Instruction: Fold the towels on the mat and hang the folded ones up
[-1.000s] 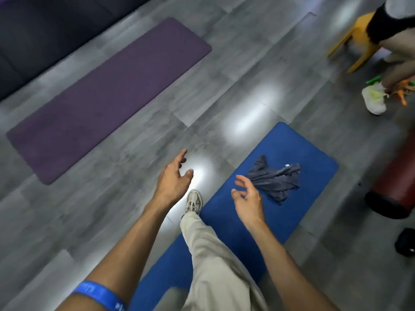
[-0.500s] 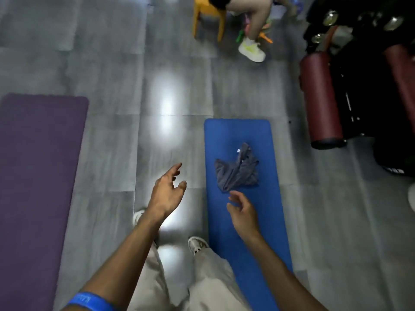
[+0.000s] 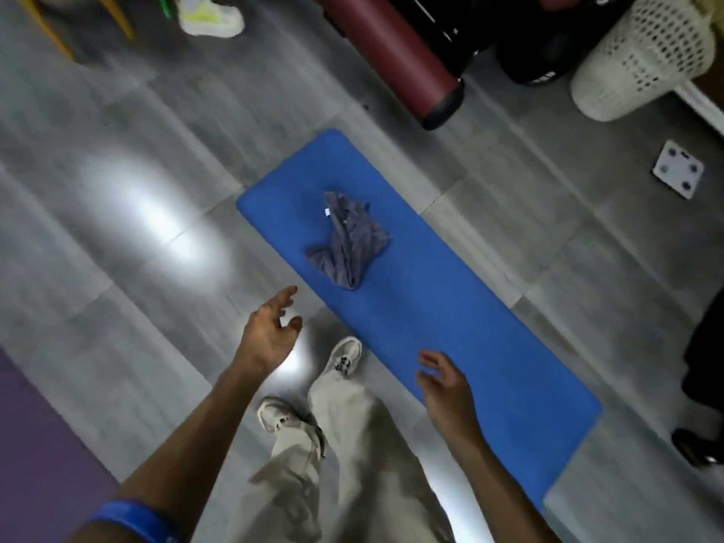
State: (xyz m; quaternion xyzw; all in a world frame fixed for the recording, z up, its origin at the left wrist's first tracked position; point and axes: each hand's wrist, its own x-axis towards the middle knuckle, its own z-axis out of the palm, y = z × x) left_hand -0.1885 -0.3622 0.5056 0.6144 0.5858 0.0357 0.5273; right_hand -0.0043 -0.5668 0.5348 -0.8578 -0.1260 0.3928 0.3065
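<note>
Head view: one grey towel [image 3: 346, 239] lies crumpled on the blue mat [image 3: 470, 327], toward its far end, unfolded. Left hand [image 3: 268, 335] hangs above the floor just off the mat's left edge, fingers loosely spread, holding nothing; right hand [image 3: 446, 388] hovers over the mat's near half, also spread & empty. No folded towel or hanging spot visible. Judging by this: folding not begun, everything left to do.

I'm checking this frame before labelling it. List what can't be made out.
- Towel, head view: crumpled on the blue mat; its own folds hide its shape and edges.
- Basket: top cut off by the frame edge, contents unseen.
- Hanging place: not in view.
- Chair legs, top left: blurred, cropped.
</note>
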